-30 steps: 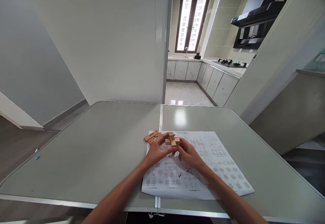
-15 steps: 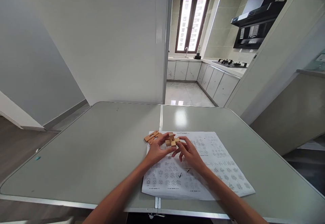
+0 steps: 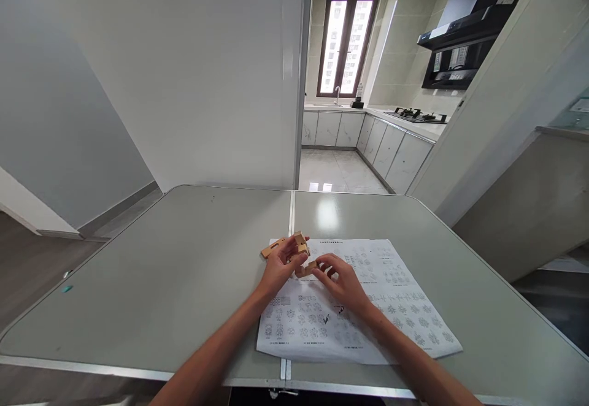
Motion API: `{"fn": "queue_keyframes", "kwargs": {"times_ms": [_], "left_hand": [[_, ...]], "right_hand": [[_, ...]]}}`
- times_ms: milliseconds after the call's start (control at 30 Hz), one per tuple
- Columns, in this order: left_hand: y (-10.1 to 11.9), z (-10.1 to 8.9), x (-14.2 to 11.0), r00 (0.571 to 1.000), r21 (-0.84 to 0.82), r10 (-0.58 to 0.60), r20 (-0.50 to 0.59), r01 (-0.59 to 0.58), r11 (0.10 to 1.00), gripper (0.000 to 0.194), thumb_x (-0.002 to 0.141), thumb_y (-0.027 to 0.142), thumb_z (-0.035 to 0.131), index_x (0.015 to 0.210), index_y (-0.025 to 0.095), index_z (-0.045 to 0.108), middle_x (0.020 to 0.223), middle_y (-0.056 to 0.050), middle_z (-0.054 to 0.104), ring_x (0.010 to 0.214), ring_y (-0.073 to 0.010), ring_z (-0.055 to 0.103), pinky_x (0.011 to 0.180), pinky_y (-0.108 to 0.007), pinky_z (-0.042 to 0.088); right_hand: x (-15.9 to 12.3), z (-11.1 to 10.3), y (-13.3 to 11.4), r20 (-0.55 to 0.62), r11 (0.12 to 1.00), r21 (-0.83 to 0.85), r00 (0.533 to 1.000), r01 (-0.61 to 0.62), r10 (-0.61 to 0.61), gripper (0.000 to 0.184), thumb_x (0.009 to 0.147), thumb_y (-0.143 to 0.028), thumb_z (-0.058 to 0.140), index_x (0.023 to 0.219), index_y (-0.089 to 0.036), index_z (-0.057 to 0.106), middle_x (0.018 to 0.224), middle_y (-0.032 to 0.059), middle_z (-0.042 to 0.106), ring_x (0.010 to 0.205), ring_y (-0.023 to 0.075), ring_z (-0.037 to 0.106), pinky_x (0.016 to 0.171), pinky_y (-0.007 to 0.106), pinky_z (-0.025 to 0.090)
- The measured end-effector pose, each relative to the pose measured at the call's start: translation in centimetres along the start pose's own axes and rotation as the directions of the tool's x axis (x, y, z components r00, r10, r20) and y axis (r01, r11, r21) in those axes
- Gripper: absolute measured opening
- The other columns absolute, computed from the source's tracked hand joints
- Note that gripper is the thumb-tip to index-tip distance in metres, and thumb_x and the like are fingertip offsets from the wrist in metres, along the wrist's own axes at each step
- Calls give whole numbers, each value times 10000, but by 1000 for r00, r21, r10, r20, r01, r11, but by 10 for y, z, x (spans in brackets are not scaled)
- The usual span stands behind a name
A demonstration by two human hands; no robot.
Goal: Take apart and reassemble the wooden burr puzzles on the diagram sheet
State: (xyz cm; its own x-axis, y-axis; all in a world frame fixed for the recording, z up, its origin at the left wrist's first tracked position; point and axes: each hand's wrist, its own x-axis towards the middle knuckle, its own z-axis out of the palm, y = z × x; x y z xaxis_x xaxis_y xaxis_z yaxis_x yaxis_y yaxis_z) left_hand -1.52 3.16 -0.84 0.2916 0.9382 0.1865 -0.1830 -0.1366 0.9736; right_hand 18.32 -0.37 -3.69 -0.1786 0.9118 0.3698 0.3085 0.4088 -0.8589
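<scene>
Head view: your left hand (image 3: 277,267) and right hand (image 3: 343,280) each pinch wood above a white printed paper sheet (image 3: 391,271).
Your left thumb and fingers grip a pale, square-ended wooden block cluster (image 3: 300,238) near the sheet's far left corner, its top block pointing up and away from you; your right fingertips pinch the right end of a tan, notched wooden bar (image 3: 305,270), its long axis nearly sideways, rising slightly rightward. You cannot tell whether bar and cluster touch. A flat, slotted orange-brown wooden plate (image 3: 271,248) lies just beyond your left hand.

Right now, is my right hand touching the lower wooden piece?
Touching. The head view shows the right hand pinching the right end of the lower wooden piece between thumb and fingers.
</scene>
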Motion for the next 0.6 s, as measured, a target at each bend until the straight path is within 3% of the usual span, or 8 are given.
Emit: {"fn": "queue_keyframes", "kwargs": {"times_ms": [333, 600], "left_hand": [[8, 2, -3, 1000, -80, -18, 4, 18, 997, 615, 864, 551, 774, 1354, 206, 639, 1418, -155, 669, 1318, -348, 627, 1135, -509, 485], [10, 2, -3, 999, -77, -36, 21, 37, 996, 566, 872, 529, 776, 1323, 204, 665, 1405, -148, 679, 1292, -352, 646, 1123, -502, 492]], "right_hand": [[-3, 4, 18, 5, 965, -247, 996, 88, -90, 141, 975, -364, 658, 1045, -250, 700, 1168, 118, 644, 1085, 294, 638, 954, 471, 538], [-5, 6, 19, 9, 930, -358, 996, 85, -88, 85, 938, -301, 702, 1000, -242, 699, 1165, 109, 655, 1077, 302, 631, 939, 479, 537]]}}
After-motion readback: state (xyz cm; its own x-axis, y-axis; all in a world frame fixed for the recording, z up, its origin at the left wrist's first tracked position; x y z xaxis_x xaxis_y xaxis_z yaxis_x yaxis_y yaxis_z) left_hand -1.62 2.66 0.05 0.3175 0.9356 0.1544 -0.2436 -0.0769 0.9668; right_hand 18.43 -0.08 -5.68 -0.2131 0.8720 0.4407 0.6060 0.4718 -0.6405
